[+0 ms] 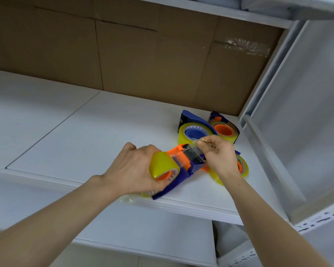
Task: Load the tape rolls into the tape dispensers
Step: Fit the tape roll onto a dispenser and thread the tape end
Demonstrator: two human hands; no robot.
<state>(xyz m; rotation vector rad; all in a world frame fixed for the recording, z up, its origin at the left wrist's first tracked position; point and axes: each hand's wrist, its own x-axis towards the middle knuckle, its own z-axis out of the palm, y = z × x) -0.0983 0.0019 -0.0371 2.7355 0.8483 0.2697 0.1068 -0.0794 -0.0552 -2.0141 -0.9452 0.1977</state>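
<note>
Left hand (131, 166) is wrapped around the yellow tape roll (162, 164), holding roll and blue dispenser (195, 167) together just above the front edge of the white shelf (85, 132). The grip appears meant to stop the roll turning while tape is threaded. Right hand (218, 153) pinches the clear tape end (194, 148) between thumb and forefinger, drawing it over the orange front piece (178, 151) toward the cutter. Judgement: the roll is seated on its hub, and feeding the end through is the step in hand. 3 other dispensers lie near the back right corner, each carrying a roll: the blue-core dispenser (195, 117), the orange-core dispenser (223, 130), and the hidden dispenser (243, 166), partly under the right hand. Brown cardboard (143, 54) lines the back.
</note>
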